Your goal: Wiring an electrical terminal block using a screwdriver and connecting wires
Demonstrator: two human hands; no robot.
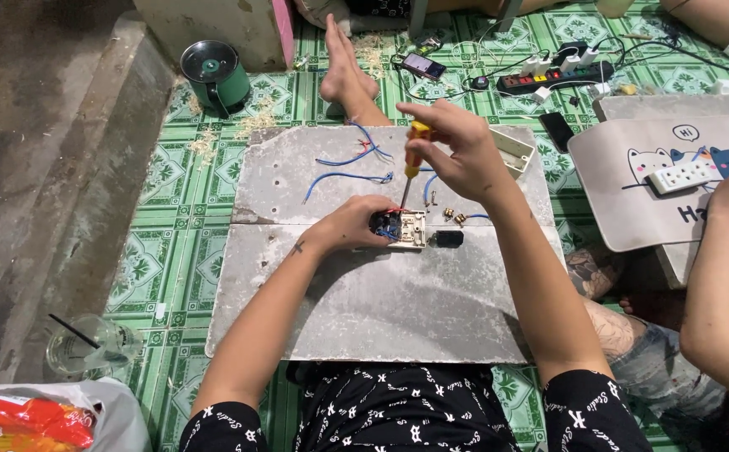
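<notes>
My lap in black patterned shorts [398, 410] sat nearest, tucked under the near edge of the grey board [364, 310] laid over the green tiled floor [172, 209]. From there my left hand [352, 224] lay on the board, fingers closed around the socket [406, 228], pinning it flat near the board's middle, just beside a black part [446, 239]. My right hand [456, 151] held the screwdriver [412, 163] by its yellow-and-red handle, fingers wrapped narrowly round it, the shaft running steeply down so the tip met the socket's top face.

To do this well, I judged the tip had to seat squarely in the screw head before any turn, with the shaft in line with the screw rather than leaning. The left hand needed to press the socket down so it could not spin. I could not tell whether the tip was fully seated; it was too small.

Loose brass bits [452, 216] lay just right of the socket, and blue wires [352, 163] curled further back. Another person's arm [716, 276] worked at a white power strip [684, 176] to my right.
</notes>
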